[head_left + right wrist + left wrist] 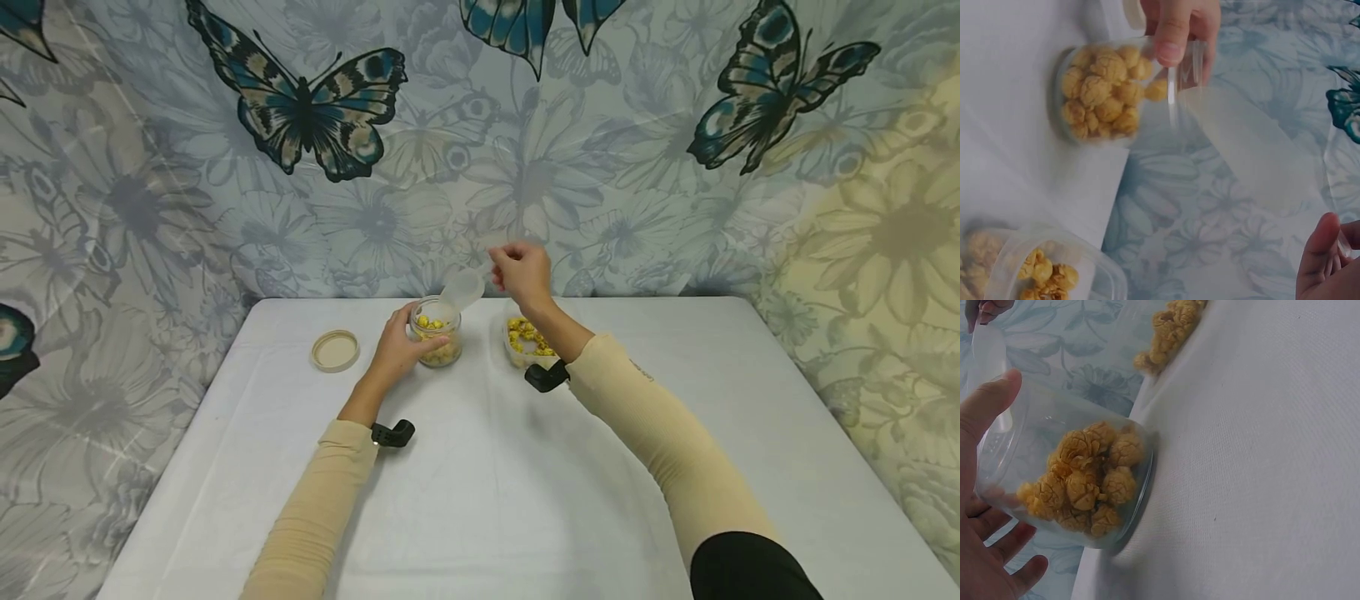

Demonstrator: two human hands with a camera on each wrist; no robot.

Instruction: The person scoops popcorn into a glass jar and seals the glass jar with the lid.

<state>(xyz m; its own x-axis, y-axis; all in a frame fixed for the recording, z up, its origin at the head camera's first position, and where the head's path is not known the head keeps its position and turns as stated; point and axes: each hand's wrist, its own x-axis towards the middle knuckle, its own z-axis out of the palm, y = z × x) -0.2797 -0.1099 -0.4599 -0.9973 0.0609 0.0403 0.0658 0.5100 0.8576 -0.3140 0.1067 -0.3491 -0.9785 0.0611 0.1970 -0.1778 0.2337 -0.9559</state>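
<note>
A clear glass jar (442, 358), partly filled with round caramel popcorn (1085, 481), stands upright on the table. My left hand (396, 343) holds it near the rim, thumb on the near side and fingers round the far side. In the right wrist view, a translucent white scoop (1260, 150) slants down with its tip inside the jar's mouth, and one popcorn piece (1156, 90) shows just below the rim. My right hand (525, 273) pinches the scoop's handle, raised above and to the right of the jar.
A clear plastic tub (519, 361) of popcorn stands right of the jar, under my right forearm. Left of the jar lies a round beige-rimmed lid (335, 351). The white-covered table (480, 483) ends at a wall with butterfly print (525, 167).
</note>
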